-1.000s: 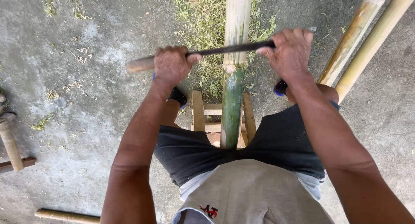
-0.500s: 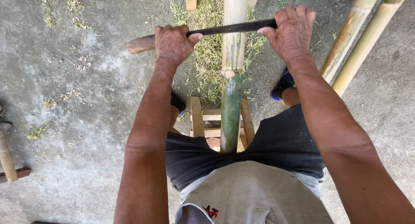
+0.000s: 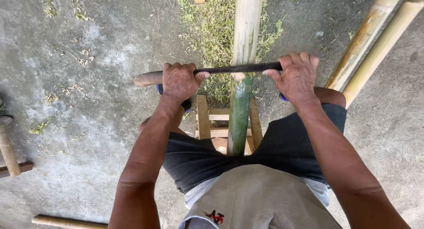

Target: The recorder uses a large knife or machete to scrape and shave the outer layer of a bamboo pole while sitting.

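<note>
Bamboo pole (image 3: 240,109) lies on a wooden frame (image 3: 204,116) between the knees. Left hand (image 3: 179,81) and right hand (image 3: 297,76) each fist one end of a drawknife (image 3: 229,69) laid across it (blade touching). Green shavings (image 3: 216,30) litter the concrete; two spare poles (image 3: 375,34) lean right.

Drawknife (image 3: 240,69) across bamboo pole (image 3: 240,109) on wooden frame (image 3: 204,116), two poles (image 3: 375,39) at right.

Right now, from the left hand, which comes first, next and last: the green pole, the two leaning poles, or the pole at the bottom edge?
From the left hand:
1. Green pole, just right.
2. Bottom-edge pole, lower left.
3. Two leaning poles, far right.
</note>
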